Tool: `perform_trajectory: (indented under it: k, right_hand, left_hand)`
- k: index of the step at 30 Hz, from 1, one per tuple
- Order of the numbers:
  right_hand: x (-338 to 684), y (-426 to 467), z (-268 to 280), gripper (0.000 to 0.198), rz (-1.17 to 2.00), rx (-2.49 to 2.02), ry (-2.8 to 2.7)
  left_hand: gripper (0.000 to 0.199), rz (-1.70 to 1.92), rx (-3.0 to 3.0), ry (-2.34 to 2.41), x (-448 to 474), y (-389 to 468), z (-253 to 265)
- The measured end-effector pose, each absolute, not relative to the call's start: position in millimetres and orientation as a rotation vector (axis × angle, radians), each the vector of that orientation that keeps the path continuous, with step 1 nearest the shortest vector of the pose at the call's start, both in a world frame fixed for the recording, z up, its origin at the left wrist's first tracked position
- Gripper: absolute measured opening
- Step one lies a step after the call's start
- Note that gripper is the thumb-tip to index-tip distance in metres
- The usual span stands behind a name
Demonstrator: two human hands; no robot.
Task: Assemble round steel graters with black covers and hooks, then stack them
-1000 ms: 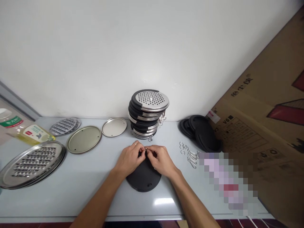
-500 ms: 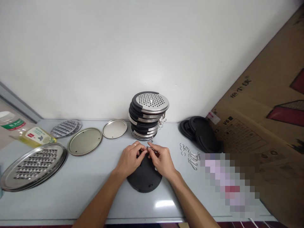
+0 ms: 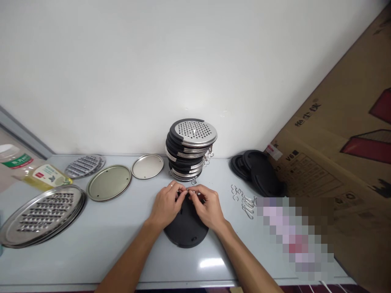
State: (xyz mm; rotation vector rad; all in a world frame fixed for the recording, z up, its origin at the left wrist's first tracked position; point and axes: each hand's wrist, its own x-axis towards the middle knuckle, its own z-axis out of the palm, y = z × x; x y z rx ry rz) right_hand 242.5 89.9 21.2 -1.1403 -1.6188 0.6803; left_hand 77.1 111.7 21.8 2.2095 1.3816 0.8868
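At the far rim of a round black disc point(image 3: 185, 232), my left hand point(image 3: 168, 205) and my right hand point(image 3: 208, 206) meet fingertip to fingertip. Both are closed in a pinch on a small shiny metal piece point(image 3: 187, 189); whether it is a ring or a clip is hidden by the fingers. The disc lies flat on the table, its upper part covered by my hands, with a small slot showing near its lower edge. Right of my right hand lie loose metal rings point(image 3: 235, 198) and wire clips point(image 3: 249, 211).
A tall stack of metal graters with black rims point(image 3: 195, 136) stands against the wall. More black discs point(image 3: 259, 171) lean at a cardboard box point(image 3: 320, 162). At left are metal plates point(image 3: 109, 183), grater plates point(image 3: 42, 215) and an oil bottle point(image 3: 49, 177). A blurred patch point(image 3: 293, 236) covers something at right.
My fingertips have drawn closer together over the metal piece, which shows less now. My right fingers have shifted slightly left; the disc stays in place.
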Motion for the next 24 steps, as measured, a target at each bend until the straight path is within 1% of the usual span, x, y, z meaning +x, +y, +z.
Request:
perform_trajectory:
  k: [2, 6, 7, 13, 18, 24]
  right_hand:
    - [242, 89, 22, 0.022, 0.668, -1.113, -1.623]
    - [242, 88, 23, 0.025, 0.67, -1.028, -1.71]
    - [242, 88, 23, 0.026, 0.677, -1.007, -1.737]
    - [238, 86, 21, 0.02, 0.745, -1.007, -1.694]
    - [235, 85, 20, 0.018, 0.786, -1.001, -1.664]
    - [233, 85, 20, 0.017, 0.62, -1.062, -1.654]
  left_hand:
    - [0.021, 0.926, 2.067, 1.297, 75, 113, 24]
    - [0.039, 0.951, 1.769, 1.079, 70, 119, 27]
    - [0.04, 0.947, 1.736, 1.055, 69, 121, 27]
    - [0.031, 0.966, 1.682, 1.012, 70, 123, 31]
    - [0.03, 1.03, 1.697, 1.057, 72, 120, 31]
    - [0.028, 1.096, 1.651, 1.033, 74, 121, 28]
